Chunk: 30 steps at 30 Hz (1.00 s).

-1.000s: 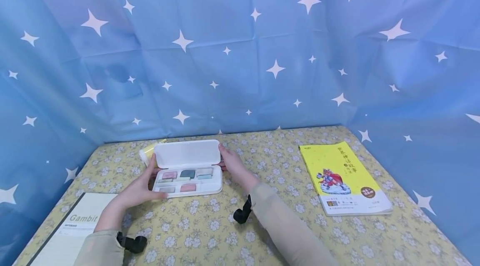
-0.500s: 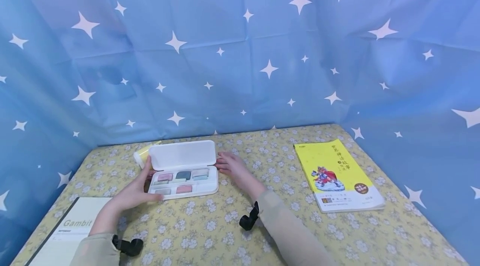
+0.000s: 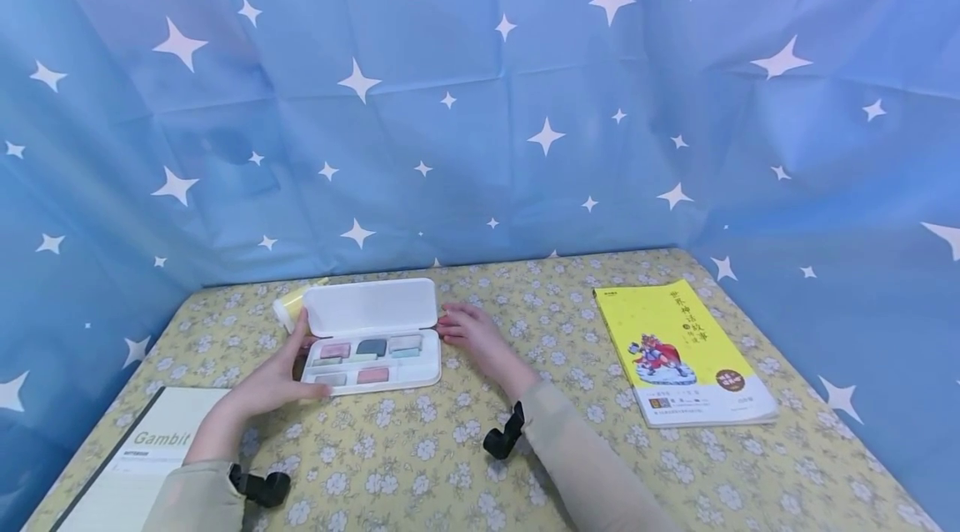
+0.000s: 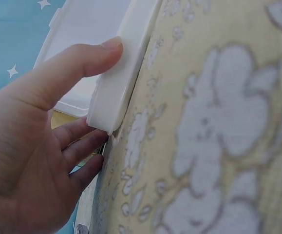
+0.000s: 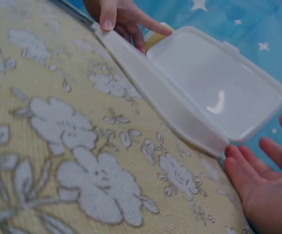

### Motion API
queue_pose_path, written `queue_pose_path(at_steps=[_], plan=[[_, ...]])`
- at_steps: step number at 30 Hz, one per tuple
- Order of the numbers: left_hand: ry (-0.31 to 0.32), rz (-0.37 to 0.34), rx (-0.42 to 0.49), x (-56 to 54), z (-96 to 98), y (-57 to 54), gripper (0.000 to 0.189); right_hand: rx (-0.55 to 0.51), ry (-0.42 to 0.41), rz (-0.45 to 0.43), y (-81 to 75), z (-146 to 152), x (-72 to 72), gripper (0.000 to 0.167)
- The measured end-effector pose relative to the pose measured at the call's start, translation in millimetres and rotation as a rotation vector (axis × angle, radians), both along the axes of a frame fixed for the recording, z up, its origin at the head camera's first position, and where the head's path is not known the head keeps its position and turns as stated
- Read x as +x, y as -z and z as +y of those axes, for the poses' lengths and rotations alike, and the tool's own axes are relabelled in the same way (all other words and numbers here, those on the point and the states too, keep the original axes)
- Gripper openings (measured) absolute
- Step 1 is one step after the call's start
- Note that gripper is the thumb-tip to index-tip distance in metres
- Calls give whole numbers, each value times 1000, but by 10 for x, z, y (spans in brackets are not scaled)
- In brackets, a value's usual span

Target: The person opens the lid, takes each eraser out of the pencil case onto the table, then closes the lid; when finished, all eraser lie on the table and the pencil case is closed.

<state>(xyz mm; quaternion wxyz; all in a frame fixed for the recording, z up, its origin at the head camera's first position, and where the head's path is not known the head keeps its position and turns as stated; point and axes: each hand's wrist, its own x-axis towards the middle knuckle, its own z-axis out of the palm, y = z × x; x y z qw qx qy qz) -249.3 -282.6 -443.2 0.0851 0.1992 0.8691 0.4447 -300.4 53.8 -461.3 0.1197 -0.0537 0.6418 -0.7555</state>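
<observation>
A white hinged plastic case [image 3: 424,375] lies with its lid [image 3: 371,308] raised at the back. Several small pink, dark grey and pale blocks [image 3: 373,374] sit in its compartments. My left hand [image 3: 270,386] holds the case's left end, thumb on the front wall and index finger up beside the lid. In the left wrist view the other fingers of the left hand [image 4: 38,131] curve behind the corner of the case. My right hand [image 3: 480,342] is at the right end, near the hinge. Its fingers [image 5: 245,168] are extended, tips right at the case's corner in the right wrist view.
A yellow and white cylinder [image 3: 288,308] lies behind my left hand. At the left is a "Gambit" notebook [image 3: 150,465], partly under the left forearm. A yellow book [image 3: 675,348] lies at the right. The flowered tablecloth [image 3: 420,465] ends against a blue starred curtain [image 3: 480,115].
My right hand has come down from the lid's upper right edge to beside the hinge, its fingers off the lid's top corner. The left hand keeps its place; the lid stays up.
</observation>
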Motion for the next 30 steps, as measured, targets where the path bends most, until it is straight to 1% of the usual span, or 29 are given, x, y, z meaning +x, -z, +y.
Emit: queue_pose_path(at_steps=[3,7,10,13,16,19,25,28,30], plan=[[1,0,4,4,0,-8,126,-9,26,-9,-34,-2,4,43],[-2,-2,2,17,-4,-23,126,28,61,17,-92,-1,31,41],[-6,-8,-4,26,-8,-30,126,83,68,62,-140,10,57,40],[-4,-17,1,28,-4,-28,125,176,37,133,-204,28,91,38],[6,-20,27,27,-1,-14,125,313,-32,223,-277,28,121,33],[12,-21,45,32,-8,-1,125,439,-121,304,-339,-4,113,29],[19,-19,44,21,-8,9,126,647,-329,445,-461,-65,26,29],[32,-25,67,3,-9,29,125,743,-433,492,-534,-97,-19,31],[38,-28,82,-1,-8,34,125,809,-487,527,-580,-117,-45,32]])
